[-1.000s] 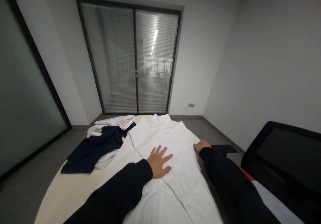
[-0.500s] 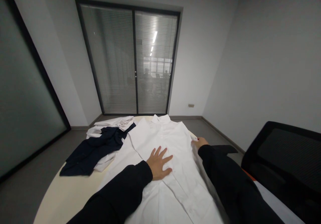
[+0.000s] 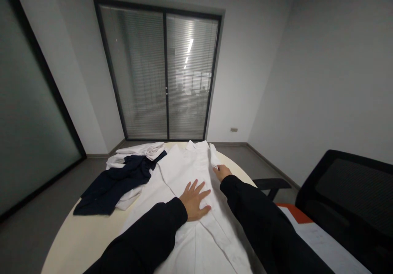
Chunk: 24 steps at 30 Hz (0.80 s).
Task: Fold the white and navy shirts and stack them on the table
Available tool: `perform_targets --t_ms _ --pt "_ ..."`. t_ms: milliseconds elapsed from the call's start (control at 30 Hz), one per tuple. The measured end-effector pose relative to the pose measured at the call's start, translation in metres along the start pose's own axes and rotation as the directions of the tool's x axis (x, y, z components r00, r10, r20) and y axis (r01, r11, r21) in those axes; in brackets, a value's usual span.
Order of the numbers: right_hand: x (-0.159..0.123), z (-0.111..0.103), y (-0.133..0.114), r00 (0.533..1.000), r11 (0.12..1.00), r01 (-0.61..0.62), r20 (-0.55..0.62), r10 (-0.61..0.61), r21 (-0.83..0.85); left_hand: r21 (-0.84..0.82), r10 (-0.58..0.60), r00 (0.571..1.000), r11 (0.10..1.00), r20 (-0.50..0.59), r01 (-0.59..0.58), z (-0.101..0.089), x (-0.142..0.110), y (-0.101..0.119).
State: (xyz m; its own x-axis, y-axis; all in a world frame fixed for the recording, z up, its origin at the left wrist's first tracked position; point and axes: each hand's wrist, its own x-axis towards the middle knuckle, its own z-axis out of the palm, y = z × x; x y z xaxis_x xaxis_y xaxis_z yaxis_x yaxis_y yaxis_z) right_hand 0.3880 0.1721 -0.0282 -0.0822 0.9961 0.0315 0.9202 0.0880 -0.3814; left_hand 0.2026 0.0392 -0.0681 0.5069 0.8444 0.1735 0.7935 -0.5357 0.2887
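A white shirt [image 3: 181,167] lies spread on the round table, its collar at the far end. Across its middle, a sleeve runs diagonally. My left hand [image 3: 194,201] rests flat on the shirt with fingers spread. My right hand [image 3: 222,172] pinches the shirt's right side edge near the shoulder, and that side is lifted and folded inward. The thumb and fingertips of the right hand are closed on the cloth.
Dark navy clothing [image 3: 119,182] lies on other white clothing [image 3: 132,199] at the table's left. The cream table [image 3: 73,235] has a rounded edge. A black mesh chair [image 3: 353,188] stands at the right, with an orange and white item [image 3: 297,214] beside it.
My right hand has moved left, bringing the shirt's right side inward and uncovering the table edge there. My left hand has stayed in place on the shirt.
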Motion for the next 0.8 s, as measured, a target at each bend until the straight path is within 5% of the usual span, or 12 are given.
perform_targets --t_ms 333,600,800 --pt "-0.013 0.014 -0.007 0.941 0.983 0.099 0.308 -0.143 0.156 -0.005 0.056 0.998 0.998 -0.017 -0.056 -0.004 -0.001 0.002" --pt "-0.038 -0.024 0.035 0.746 0.949 -0.074 0.648 -0.152 0.308 0.052 0.186 0.982 0.981 -0.014 -0.185 -0.004 -0.003 0.004" --pt "-0.069 -0.028 0.05 0.628 0.946 -0.135 0.764 -0.149 0.295 0.109 0.225 0.973 0.967 0.046 -0.229 -0.014 0.005 0.012"
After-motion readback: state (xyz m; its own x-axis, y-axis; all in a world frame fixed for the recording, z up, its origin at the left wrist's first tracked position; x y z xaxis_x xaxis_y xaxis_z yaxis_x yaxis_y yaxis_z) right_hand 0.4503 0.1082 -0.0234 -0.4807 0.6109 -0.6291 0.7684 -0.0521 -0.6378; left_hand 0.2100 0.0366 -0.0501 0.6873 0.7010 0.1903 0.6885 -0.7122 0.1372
